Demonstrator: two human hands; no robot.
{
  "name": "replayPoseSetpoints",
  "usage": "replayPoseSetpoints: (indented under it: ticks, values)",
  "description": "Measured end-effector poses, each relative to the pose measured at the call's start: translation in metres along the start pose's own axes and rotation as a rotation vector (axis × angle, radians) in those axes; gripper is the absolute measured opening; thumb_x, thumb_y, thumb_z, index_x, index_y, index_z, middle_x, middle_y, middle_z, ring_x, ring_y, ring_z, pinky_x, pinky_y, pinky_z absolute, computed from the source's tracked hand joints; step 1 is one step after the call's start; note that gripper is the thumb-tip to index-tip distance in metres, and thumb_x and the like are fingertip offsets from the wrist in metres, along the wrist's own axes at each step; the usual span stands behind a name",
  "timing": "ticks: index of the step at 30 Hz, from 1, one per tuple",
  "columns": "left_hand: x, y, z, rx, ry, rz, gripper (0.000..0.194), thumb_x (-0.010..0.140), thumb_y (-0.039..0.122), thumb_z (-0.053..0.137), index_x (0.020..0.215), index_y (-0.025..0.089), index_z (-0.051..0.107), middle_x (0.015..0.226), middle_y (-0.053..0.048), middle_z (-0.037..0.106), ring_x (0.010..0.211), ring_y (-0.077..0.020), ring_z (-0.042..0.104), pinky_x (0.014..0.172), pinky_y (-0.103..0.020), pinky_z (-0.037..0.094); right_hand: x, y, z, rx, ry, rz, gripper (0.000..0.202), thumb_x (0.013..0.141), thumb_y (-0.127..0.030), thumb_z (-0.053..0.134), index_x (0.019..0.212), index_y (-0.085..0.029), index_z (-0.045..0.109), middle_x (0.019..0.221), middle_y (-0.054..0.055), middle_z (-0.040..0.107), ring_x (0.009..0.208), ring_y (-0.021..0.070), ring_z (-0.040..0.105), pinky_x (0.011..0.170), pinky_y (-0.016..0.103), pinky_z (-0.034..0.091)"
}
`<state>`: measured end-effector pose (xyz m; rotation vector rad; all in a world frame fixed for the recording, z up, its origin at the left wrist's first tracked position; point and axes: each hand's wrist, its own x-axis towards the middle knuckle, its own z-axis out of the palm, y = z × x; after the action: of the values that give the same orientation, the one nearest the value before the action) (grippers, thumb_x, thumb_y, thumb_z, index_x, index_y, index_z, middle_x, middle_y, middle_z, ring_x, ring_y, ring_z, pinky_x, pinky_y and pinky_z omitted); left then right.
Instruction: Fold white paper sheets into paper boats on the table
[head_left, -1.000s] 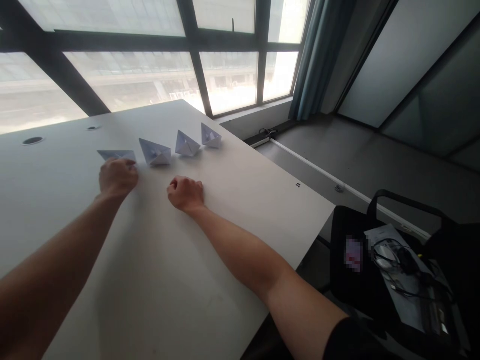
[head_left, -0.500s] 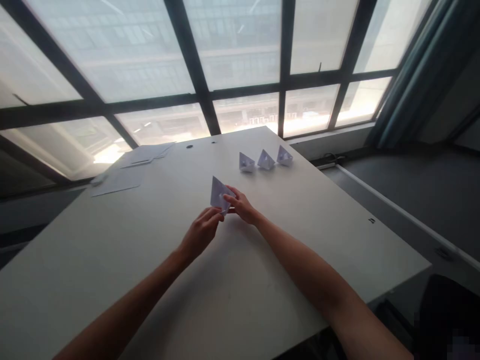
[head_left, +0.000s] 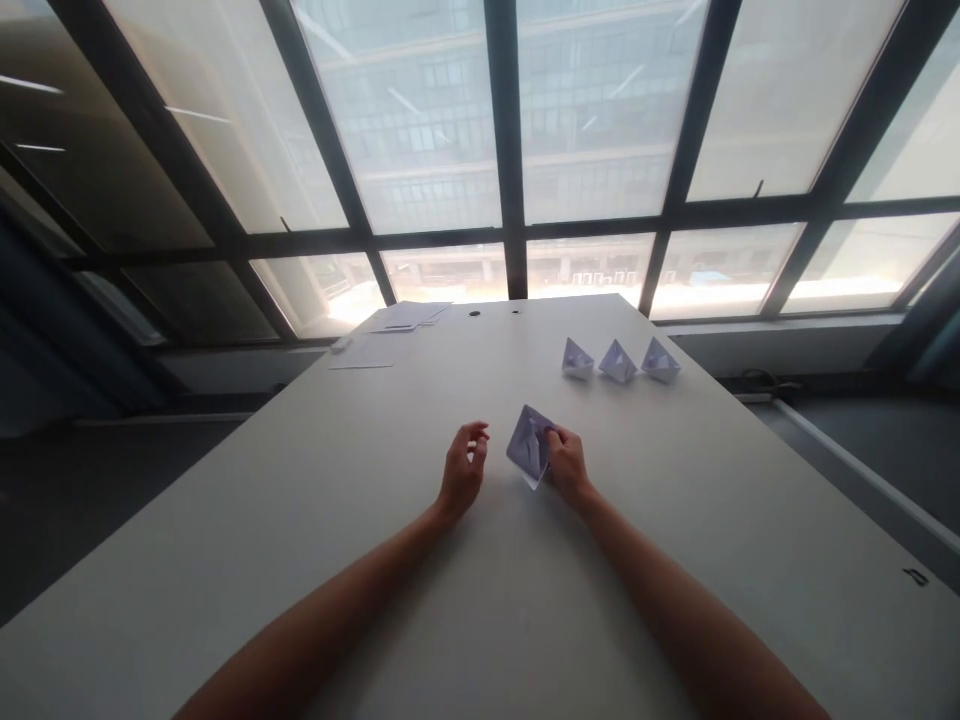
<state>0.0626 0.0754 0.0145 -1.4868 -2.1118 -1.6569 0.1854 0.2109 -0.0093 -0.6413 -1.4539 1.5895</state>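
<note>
A folded white paper boat (head_left: 528, 446) is pinched at its right side by my right hand (head_left: 568, 464), thumb on the near face. It is tilted, with its folded inside turned toward me. To its left, my left hand (head_left: 464, 468) is apart from the boat, fingers loosely curled with gaps between them and nothing in them. Farther back on the right stand three similar boats in a row: a left one (head_left: 577, 360), a middle one (head_left: 618, 362) and a right one (head_left: 660, 361).
A white table (head_left: 360, 560) stretches to a wall of dark-framed windows (head_left: 510, 150). Sheets of white paper (head_left: 409, 316) lie at its far left. Two dark round spots, one a hole (head_left: 475, 314), show near the far edge. A black mark (head_left: 916, 577) is at the right.
My left hand has let go of the paper boat and moved away to the left. My right hand still holds it. The view has turned left, so everything appears farther right.
</note>
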Motion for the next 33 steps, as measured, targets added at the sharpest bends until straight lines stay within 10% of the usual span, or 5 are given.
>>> replayPoseSetpoints:
  ticks: [13,33]
  values:
    - [-0.038,-0.01,0.001,0.606,-0.614,0.121,0.053,0.098,0.032,0.036,0.148,0.014,0.035,0.156,-0.01,0.029,0.145,-0.0234,0.023,0.119,-0.04,0.02,-0.008,0.001,-0.01,-0.11,0.058,-0.055,0.03,0.085,-0.04,0.049,0.07,-0.017,0.059,0.061,-0.003,0.051,0.057,0.0131,0.04,0.053,0.024,0.031]
    - [-0.058,0.032,0.017,0.719,-0.763,0.08,0.074,0.098,0.06,0.023,0.153,0.011,0.021,0.16,-0.015,0.008,0.148,-0.0295,0.001,0.118,-0.055,0.004,0.004,0.004,-0.007,0.066,0.086,-0.034,0.03,0.086,-0.041,0.051,0.08,-0.016,0.066,0.071,0.001,0.062,0.066,0.0166,0.052,0.061,0.026,0.042]
